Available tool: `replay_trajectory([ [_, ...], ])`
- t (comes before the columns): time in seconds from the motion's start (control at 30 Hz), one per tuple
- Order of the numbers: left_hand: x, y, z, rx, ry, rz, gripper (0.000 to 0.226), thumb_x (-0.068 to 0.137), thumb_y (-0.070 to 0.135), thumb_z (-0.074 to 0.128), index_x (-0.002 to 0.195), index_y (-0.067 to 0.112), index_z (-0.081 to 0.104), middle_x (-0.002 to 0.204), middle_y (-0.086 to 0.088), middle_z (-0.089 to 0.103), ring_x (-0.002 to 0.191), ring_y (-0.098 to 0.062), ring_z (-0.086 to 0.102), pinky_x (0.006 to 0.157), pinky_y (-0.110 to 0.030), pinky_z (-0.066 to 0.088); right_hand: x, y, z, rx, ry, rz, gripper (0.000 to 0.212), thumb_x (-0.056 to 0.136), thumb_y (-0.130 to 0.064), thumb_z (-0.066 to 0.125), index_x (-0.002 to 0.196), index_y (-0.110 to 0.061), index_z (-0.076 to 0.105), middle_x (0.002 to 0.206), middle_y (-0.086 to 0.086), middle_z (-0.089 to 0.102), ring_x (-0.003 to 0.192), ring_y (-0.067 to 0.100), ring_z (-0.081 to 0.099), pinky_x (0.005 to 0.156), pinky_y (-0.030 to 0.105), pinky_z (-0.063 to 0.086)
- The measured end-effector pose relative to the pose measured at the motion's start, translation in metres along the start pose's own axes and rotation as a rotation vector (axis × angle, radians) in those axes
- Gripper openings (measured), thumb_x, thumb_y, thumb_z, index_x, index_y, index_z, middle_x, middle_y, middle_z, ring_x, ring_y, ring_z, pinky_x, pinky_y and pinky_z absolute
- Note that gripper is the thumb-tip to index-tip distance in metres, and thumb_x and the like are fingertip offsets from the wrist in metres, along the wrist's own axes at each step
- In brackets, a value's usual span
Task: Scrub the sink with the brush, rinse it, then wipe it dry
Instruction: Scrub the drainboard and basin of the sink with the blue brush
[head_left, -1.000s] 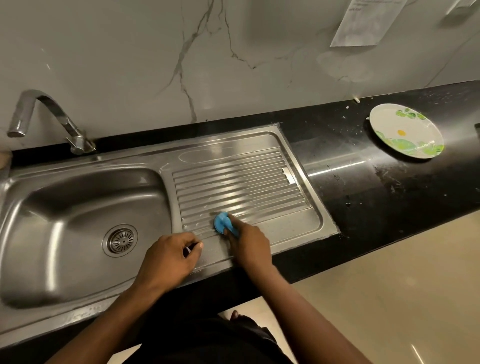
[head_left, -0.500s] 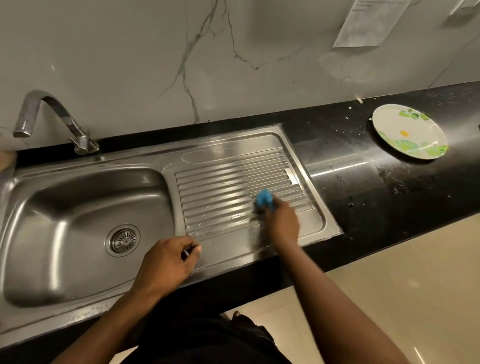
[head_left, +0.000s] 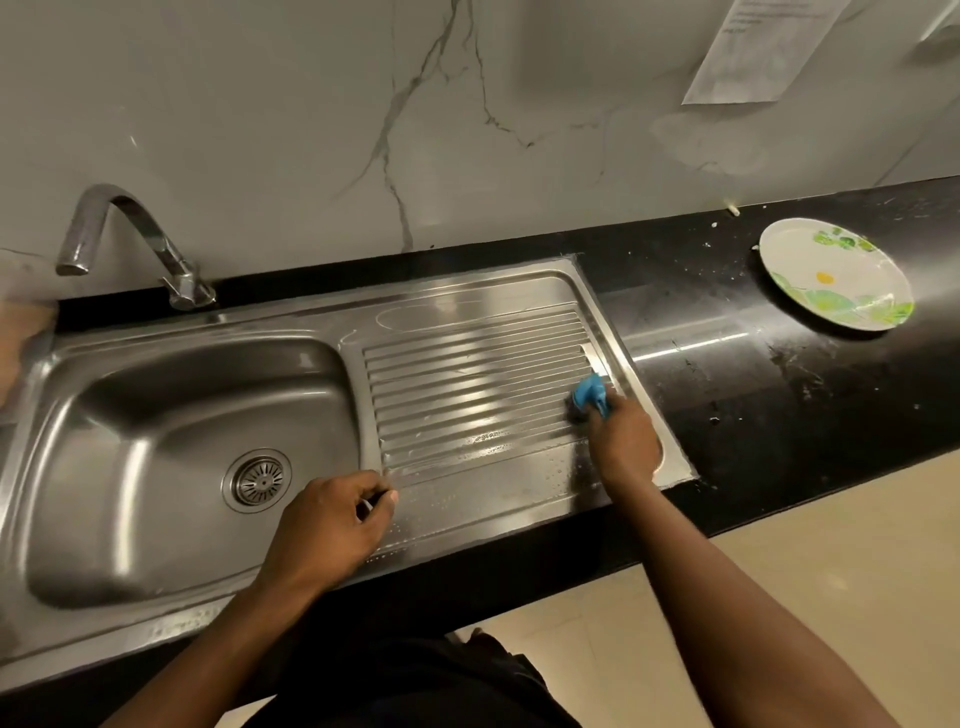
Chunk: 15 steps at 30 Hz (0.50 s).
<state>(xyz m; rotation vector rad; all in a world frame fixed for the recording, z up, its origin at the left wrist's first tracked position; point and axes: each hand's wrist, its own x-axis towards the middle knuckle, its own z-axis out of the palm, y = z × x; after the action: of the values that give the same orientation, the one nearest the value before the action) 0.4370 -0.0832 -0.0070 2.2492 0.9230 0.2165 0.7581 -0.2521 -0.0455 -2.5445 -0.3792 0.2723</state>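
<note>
Gripping the stiff, light, likely slippery blue brush (head_left: 589, 395) by its handle, right hand (head_left: 623, 441) is scrubbing drainboard (head_left: 467, 395); left hand (head_left: 327, 530) curled, hold unclear.

head view | above, facing down-forward | near sink (head_left: 130, 441) | edges seemingly warped

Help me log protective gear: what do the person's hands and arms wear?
The left hand and right hand are bare: no gloves, watch or rings show. The left forearm and right forearm are uncovered to the picture's edge, no sleeves. Dark clothing covers the body.
</note>
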Motion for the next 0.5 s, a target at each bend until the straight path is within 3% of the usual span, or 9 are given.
replay_trajectory([
  [0.07,-0.002,-0.004,0.001,-0.016,0.005,-0.019,0.012,0.094,0.044,0.066,0.092,0.036,0.076,0.079,0.023,0.072,0.072,0.003,0.067,0.068,-0.032,0.060,-0.024,-0.016,0.018,0.101,-0.053,-0.006,0.021,0.104,-0.032,0.057,0.122,-0.026,0.066,0.102,-0.003,0.073,0.078,0.007,0.063,0.060,0.024,0.045],
  [0.17,-0.004,-0.008,0.000,-0.012,0.015,-0.030,0.012,0.095,0.044,0.067,0.087,0.038,0.074,0.077,0.024,0.071,0.070,0.003,0.066,0.067,-0.030,0.059,-0.077,-0.053,0.053,0.152,-0.186,-0.129,0.029,0.103,-0.034,0.059,0.131,-0.031,0.066,0.104,-0.003,0.075,0.087,0.014,0.068,0.072,0.032,0.051],
  [0.37,-0.007,-0.013,-0.005,0.018,0.013,-0.021,0.008,0.094,0.039,0.068,0.087,0.039,0.073,0.077,0.024,0.069,0.071,0.002,0.064,0.063,-0.027,0.054,-0.138,-0.133,0.110,-0.111,-0.392,-0.502,0.049,0.102,-0.028,0.056,0.150,-0.033,0.050,0.118,0.007,0.074,0.106,0.030,0.070,0.085,0.040,0.053],
  [0.5,-0.008,-0.021,-0.011,0.026,0.021,-0.019,0.013,0.094,0.038,0.069,0.081,0.039,0.070,0.074,0.023,0.069,0.070,0.003,0.064,0.062,-0.026,0.054,-0.121,-0.122,0.097,-0.169,-0.419,-0.532,0.048,0.103,-0.039,0.058,0.151,-0.039,0.050,0.126,0.006,0.072,0.113,0.030,0.068,0.092,0.039,0.052],
])
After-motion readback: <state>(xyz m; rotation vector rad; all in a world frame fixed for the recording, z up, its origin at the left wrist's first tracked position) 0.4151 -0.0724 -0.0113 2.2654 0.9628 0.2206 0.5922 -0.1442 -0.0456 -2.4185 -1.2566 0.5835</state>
